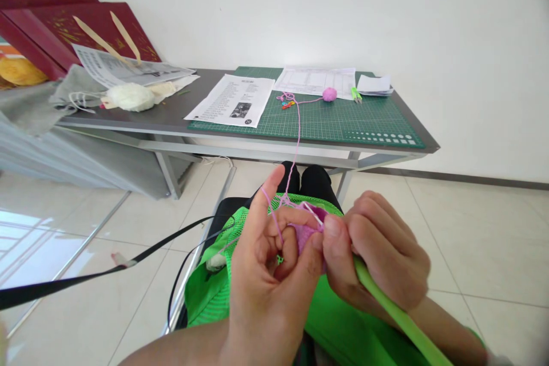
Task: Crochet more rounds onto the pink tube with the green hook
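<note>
My left hand (pixel 274 263) is closed on a small pink crochet piece (pixel 305 235), its index finger raised with pink yarn (pixel 271 211) looped around it. Beside it, my right hand (pixel 377 246) grips a crochet hook (pixel 397 311) between thumb and fingers. The hook's lime-green handle runs down to the lower right, and its thin pale shaft lies at the top edge of the crochet piece. Its tip is too small to make out clearly. From the work, the yarn rises over my lap to a pink yarn ball (pixel 329 94) on the table.
A green cutting mat (pixel 317 123) bears printed sheets (pixel 234 100), colourful stitch markers (pixel 288 105), small green snips (pixel 355 95) and a paper stack (pixel 374 84). At left are white yarn (pixel 131 97) and dark red bags (pixel 98 34). A black strap (pixel 81 280) crosses the lower left.
</note>
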`<state>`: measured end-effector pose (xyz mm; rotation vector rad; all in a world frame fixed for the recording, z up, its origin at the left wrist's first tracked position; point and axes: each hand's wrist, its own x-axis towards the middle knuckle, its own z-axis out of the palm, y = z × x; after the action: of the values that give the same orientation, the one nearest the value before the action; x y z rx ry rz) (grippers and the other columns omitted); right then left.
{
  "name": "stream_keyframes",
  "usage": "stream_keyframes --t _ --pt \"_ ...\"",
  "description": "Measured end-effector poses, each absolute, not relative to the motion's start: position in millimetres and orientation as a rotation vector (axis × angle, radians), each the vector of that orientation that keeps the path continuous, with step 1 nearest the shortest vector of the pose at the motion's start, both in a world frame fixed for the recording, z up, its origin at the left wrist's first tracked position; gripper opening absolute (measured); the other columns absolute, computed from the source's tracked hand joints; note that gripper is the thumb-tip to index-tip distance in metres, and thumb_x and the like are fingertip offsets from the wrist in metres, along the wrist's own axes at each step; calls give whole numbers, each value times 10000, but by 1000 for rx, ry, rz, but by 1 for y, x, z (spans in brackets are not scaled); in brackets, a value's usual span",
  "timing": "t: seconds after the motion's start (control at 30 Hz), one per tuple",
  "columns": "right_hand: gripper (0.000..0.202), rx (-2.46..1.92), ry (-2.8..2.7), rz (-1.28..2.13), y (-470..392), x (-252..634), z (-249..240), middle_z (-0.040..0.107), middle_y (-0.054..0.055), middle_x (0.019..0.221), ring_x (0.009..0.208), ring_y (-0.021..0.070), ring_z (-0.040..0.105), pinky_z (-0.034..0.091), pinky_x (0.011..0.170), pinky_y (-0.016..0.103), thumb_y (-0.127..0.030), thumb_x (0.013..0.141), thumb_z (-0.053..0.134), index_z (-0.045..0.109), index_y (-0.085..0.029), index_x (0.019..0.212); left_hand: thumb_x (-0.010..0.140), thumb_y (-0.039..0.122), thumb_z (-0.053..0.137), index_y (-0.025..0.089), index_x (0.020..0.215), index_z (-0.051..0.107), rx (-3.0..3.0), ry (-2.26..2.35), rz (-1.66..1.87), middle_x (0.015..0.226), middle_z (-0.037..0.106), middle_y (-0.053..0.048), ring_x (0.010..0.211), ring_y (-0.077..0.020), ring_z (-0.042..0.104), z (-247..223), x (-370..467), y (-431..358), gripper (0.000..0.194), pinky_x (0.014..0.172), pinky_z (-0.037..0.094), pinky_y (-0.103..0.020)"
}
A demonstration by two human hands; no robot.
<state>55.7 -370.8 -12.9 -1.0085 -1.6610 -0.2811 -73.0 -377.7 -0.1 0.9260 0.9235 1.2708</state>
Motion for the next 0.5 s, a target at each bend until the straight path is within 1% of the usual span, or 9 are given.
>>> stream_keyframes --t 0.07,0.13,0.2,0.27,0.33,0.43,0.5 --pt "337 -954 -1618 -329 -366 55 -22 438 -37 605 556 129 372 302 503 325 -1 929 540 444 -220 691 850 189 878 428 1362 719 856 901 1276 671 625 79 564 -48 420 1 -74 -375 587 593 423 -107" --pt "294 -882 -1594 -372 -362 57 -29 503 -15 631 559 134 421 340 512 333 -56 978 496 511 -198 721 824 157 895 357 1351 731 756 842 1164 615 552 95 567 -45 428 4 -79 -370 586 606 421 -105" --pt "293 -824 -1617 -385 -361 61 -32 531 -10 647 552 128 449 356 517 342 -154 1033 484 555 -184 750 812 156 907 289 1352 726 675 765 994 647 575 80 595 -47 477 9 -88 -365 585 642 446 -123" --pt "325 -808 -1672 -364 -362 67 -31 514 -29 627 535 118 433 340 517 347 -267 1070 486 543 -197 758 817 133 899 253 1365 713 623 693 879 677 620 64 611 -48 517 12 -96 -360 591 674 467 -139" --pt "351 -831 -1723 -310 -366 71 -26 493 -45 606 527 112 407 324 525 351 -328 1085 488 510 -212 755 826 91 881 236 1378 704 584 610 809 739 693 38 655 -58 580 14 -102 -356 598 704 487 -152" --pt "371 -875 -1733 -207 -374 75 -12 440 -53 588 518 107 369 294 530 351 -309 1072 517 450 -223 718 841 56 860 230 1388 697 535 510 740 870 775 3 746 -76 657 14 -104 -355 596 747 510 -169" --pt "368 -909 -1759 -127 -380 77 -2 413 -54 594 525 110 369 313 532 346 -254 1053 539 428 -227 703 845 50 857 226 1387 698 527 478 719 863 779 8 743 -68 661 14 -103 -354 592 757 510 -168"
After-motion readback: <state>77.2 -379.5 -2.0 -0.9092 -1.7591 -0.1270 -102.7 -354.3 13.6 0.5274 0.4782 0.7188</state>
